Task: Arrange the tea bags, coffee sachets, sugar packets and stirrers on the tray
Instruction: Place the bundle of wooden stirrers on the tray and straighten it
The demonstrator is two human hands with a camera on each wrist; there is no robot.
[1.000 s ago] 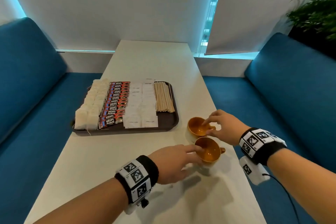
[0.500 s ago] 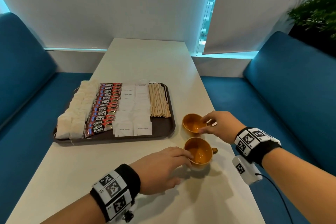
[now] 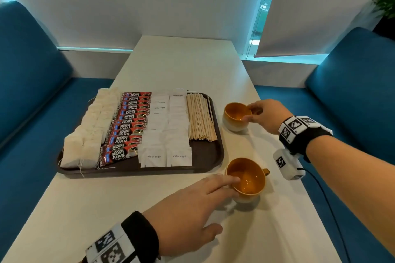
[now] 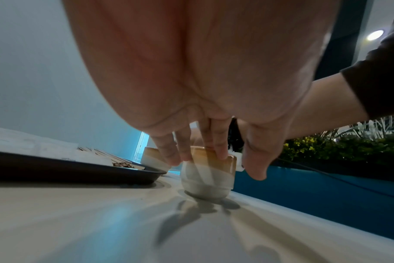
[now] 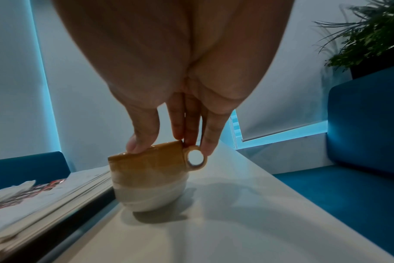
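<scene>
A dark tray (image 3: 206, 156) holds rows of tea bags (image 3: 89, 130), red coffee sachets (image 3: 128, 126), white sugar packets (image 3: 168, 130) and wooden stirrers (image 3: 199, 117). Two orange-and-white cups stand right of it. My left hand (image 3: 224, 196) touches the near cup (image 3: 248, 179) with straight fingers on its rim and the thumb apart, as the left wrist view shows on that cup (image 4: 207, 174). My right hand (image 3: 251, 112) pinches the far cup (image 3: 234, 117), thumb on the rim and fingers at the handle. In the right wrist view this cup (image 5: 146, 170) looks tilted.
The white table (image 3: 106, 209) runs away from me between blue benches on the left (image 3: 27, 92) and right (image 3: 352, 92). A black cable (image 3: 327, 209) hangs from my right wrist unit. A plant (image 3: 384, 4) stands at the back right.
The two cups, side by side a second ago, now stand apart. My right hand has carried the far cup away from me along the tray's right edge. My left hand stays on the near cup.
</scene>
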